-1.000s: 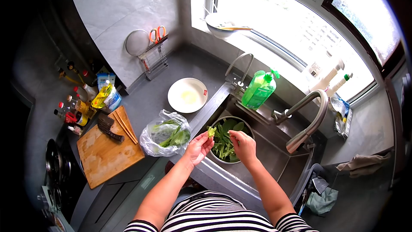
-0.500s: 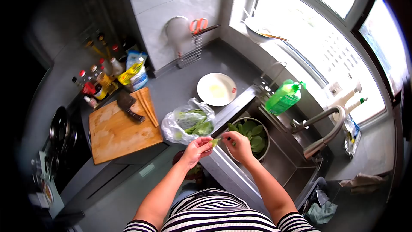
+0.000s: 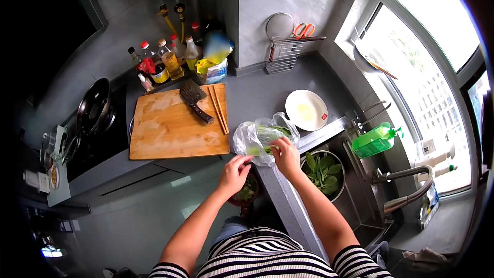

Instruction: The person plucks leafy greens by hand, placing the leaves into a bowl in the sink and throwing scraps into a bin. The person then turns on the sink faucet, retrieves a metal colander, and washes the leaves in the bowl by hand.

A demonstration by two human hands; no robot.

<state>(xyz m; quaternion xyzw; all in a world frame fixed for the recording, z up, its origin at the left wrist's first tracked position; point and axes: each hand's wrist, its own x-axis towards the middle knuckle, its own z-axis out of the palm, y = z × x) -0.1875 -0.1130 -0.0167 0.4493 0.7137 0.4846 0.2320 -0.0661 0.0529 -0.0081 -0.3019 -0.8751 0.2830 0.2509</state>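
Note:
My left hand (image 3: pixel 234 176) is closed in a pinch just in front of a clear plastic bag (image 3: pixel 241 138); whatever its fingertips hold is hidden. My right hand (image 3: pixel 286 158) reaches over the bag's near side, its fingers closed on a pale green vegetable stalk (image 3: pixel 257 151). More green stalks (image 3: pixel 268 133) lie inside the bag, which rests on the counter beside the sink. To the right of my right hand, a round pot (image 3: pixel 343 181) in the sink holds loose green leaves (image 3: pixel 321 171). Below my left hand is a bin with green scraps (image 3: pixel 247 191).
A cutting board (image 3: pixel 170 128) bears a cleaver (image 3: pixel 195 100) and chopsticks (image 3: pixel 218 110). Behind the bag sits a white plate (image 3: pixel 307 109). A green soap bottle (image 3: pixel 373 141) and curved faucet (image 3: pixel 411 190) stand by the sink (image 3: pixel 355 211). Bottles (image 3: pixel 167 57) line the back left.
The view has swung left. My right hand has moved from beside the pot to the bag. The small green piece earlier between my hands is no longer visible there, and leaves remain in the pot.

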